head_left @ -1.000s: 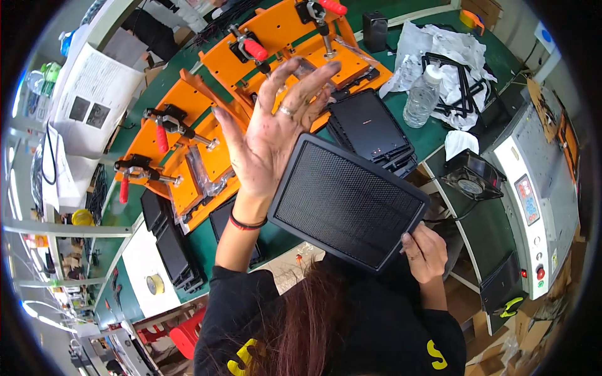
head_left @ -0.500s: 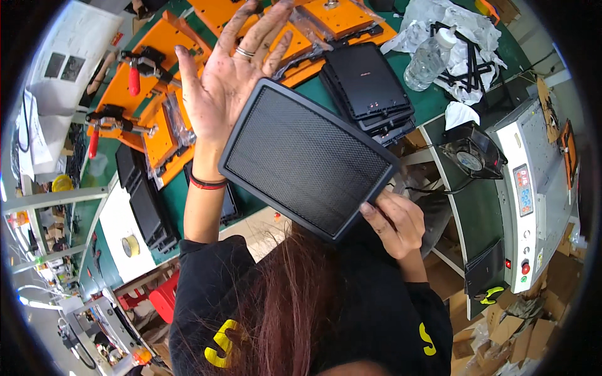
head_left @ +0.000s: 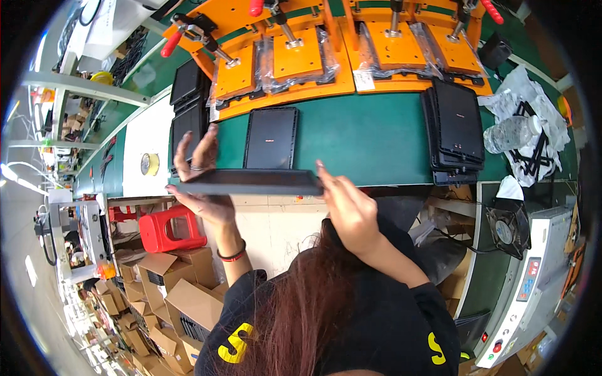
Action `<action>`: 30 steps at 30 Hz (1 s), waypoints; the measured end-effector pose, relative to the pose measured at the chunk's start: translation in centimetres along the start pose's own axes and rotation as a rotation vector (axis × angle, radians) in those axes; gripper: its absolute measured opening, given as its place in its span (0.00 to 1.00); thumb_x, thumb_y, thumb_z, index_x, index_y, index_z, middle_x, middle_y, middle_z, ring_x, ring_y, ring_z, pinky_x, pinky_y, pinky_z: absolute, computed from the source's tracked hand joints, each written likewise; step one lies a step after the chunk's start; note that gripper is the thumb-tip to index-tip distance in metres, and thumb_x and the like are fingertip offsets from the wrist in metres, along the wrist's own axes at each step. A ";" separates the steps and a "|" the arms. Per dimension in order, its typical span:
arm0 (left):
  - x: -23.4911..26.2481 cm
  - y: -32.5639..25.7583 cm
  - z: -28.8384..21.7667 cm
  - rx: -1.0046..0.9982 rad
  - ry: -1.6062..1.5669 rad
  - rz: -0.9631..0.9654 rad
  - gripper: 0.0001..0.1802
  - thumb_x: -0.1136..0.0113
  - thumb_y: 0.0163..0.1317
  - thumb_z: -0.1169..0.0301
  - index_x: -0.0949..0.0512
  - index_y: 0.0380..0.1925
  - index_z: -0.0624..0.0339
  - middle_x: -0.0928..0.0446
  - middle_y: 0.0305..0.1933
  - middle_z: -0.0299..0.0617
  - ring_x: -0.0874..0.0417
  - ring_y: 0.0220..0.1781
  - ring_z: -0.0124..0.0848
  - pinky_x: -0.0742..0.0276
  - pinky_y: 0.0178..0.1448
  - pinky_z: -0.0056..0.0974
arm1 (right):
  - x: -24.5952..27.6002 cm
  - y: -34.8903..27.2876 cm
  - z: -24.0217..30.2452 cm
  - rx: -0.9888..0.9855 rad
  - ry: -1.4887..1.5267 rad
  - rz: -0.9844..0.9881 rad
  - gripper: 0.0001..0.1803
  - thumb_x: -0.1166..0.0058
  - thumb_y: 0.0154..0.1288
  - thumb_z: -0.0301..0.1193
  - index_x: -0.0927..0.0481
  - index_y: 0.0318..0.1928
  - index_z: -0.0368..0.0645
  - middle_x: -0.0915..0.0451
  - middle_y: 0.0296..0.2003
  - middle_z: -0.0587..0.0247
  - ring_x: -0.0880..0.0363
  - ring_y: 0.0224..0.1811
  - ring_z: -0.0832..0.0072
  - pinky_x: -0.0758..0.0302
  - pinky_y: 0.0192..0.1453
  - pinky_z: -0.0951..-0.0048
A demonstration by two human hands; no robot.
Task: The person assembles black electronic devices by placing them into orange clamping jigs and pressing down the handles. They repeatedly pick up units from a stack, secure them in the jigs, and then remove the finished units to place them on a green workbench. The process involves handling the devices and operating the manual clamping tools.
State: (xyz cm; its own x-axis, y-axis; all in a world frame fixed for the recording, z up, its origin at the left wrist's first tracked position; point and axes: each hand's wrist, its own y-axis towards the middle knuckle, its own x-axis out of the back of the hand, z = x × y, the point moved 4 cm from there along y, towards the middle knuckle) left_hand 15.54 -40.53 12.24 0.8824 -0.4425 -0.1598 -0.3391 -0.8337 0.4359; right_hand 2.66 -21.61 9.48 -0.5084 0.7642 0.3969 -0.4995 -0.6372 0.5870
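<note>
A black rectangular framed mesh panel (head_left: 257, 182) is held nearly edge-on above the front edge of the green table (head_left: 364, 144). At its left end is my left hand (head_left: 210, 205), thumb low and fingers rising behind the panel, gripping it. My right hand (head_left: 352, 213) pinches the opposite end, one fingertip raised at the corner. The mesh face is mostly turned out of sight. Just beyond the panel, a flat black cover (head_left: 271, 135) lies on the table, its near end partly hidden.
Orange clamping fixtures (head_left: 301, 66) line the table's far side. Stacked black covers (head_left: 461, 125) stand right, more black parts (head_left: 187, 125) left. Nearby are a clear bottle (head_left: 505, 136), a tape roll (head_left: 150, 164), a fan (head_left: 509, 225), a red stool (head_left: 172, 229) and cardboard boxes (head_left: 194, 307).
The panel has tipped from showing its mesh face to nearly edge-on. My left hand, open and palm-up before, now grips its left end. The whole view has shifted, showing more table.
</note>
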 end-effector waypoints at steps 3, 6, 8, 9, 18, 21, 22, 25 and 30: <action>1.6 2.7 -0.8 0.084 0.239 0.080 0.45 0.85 0.66 0.36 0.39 0.60 0.65 0.28 0.56 0.62 0.28 0.61 0.47 0.45 0.71 0.43 | -3.0 0.8 0.4 0.068 -0.069 0.032 0.19 0.42 0.57 0.24 0.27 0.48 0.26 0.26 0.27 0.54 0.22 0.27 0.68 0.23 0.29 0.70; 2.3 6.1 0.8 0.330 0.519 0.159 0.46 0.82 0.68 0.39 0.36 0.59 0.73 0.31 0.59 0.60 0.33 0.65 0.43 0.49 0.72 0.39 | -5.7 0.7 -0.5 -0.081 0.011 0.109 0.08 0.44 0.57 0.19 0.29 0.34 0.32 0.25 0.26 0.51 0.22 0.25 0.60 0.27 0.27 0.64; 1.9 8.1 2.6 0.364 0.693 0.226 0.46 0.79 0.68 0.39 0.34 0.58 0.76 0.31 0.60 0.59 0.35 0.65 0.41 0.51 0.72 0.38 | -7.0 0.3 -0.9 -0.122 0.045 0.154 0.10 0.44 0.59 0.24 0.33 0.31 0.34 0.26 0.25 0.51 0.21 0.26 0.60 0.25 0.27 0.66; 0.8 9.0 3.3 0.386 0.743 0.321 0.46 0.79 0.68 0.39 0.32 0.56 0.76 0.30 0.59 0.58 0.34 0.65 0.41 0.50 0.72 0.38 | -7.7 0.1 -1.3 -0.145 0.059 0.174 0.12 0.44 0.60 0.26 0.34 0.29 0.35 0.26 0.24 0.52 0.21 0.26 0.60 0.23 0.27 0.66; -1.8 11.6 9.5 0.319 0.666 0.532 0.43 0.78 0.71 0.44 0.24 0.44 0.77 0.21 0.48 0.52 0.25 0.56 0.38 0.40 0.65 0.37 | -11.1 -1.3 -3.7 -0.282 0.320 0.122 0.08 0.45 0.60 0.23 0.30 0.31 0.33 0.25 0.25 0.52 0.22 0.24 0.63 0.26 0.26 0.66; -0.7 10.8 9.4 0.425 0.319 0.387 0.47 0.82 0.67 0.38 0.30 0.54 0.74 0.24 0.52 0.56 0.27 0.59 0.40 0.46 0.70 0.38 | -9.6 -0.2 -2.3 0.036 0.057 0.005 0.07 0.42 0.57 0.22 0.26 0.33 0.31 0.26 0.24 0.57 0.24 0.23 0.69 0.27 0.25 0.72; -0.3 11.1 9.7 0.379 0.035 0.431 0.48 0.83 0.66 0.36 0.32 0.56 0.74 0.26 0.54 0.58 0.29 0.61 0.41 0.48 0.70 0.38 | -9.0 0.2 -1.4 0.136 -0.034 0.000 0.08 0.41 0.56 0.23 0.25 0.33 0.30 0.26 0.24 0.58 0.25 0.22 0.70 0.27 0.25 0.73; -1.7 11.0 8.6 0.351 -0.246 0.329 0.57 0.80 0.58 0.27 0.43 0.63 0.74 0.40 0.66 0.63 0.43 0.71 0.46 0.54 0.73 0.41 | -7.5 1.3 0.1 0.334 -0.214 -0.036 0.13 0.38 0.52 0.23 0.22 0.36 0.25 0.27 0.23 0.60 0.24 0.23 0.73 0.25 0.26 0.76; -3.7 11.3 9.6 0.649 -0.697 0.503 0.57 0.75 0.56 0.26 0.54 0.69 0.67 0.51 0.70 0.67 0.51 0.74 0.50 0.59 0.75 0.45 | -6.1 2.8 -0.5 0.446 -0.288 -0.121 0.15 0.36 0.51 0.22 0.21 0.38 0.23 0.23 0.25 0.59 0.22 0.25 0.73 0.22 0.28 0.77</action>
State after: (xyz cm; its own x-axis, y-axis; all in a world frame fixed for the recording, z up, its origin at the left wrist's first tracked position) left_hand 5.36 -51.46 9.23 0.2828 -0.7031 -0.6524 -0.9006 -0.4287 0.0716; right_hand 4.01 -28.10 8.35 -0.2220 0.8659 0.4483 -0.1650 -0.4865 0.8580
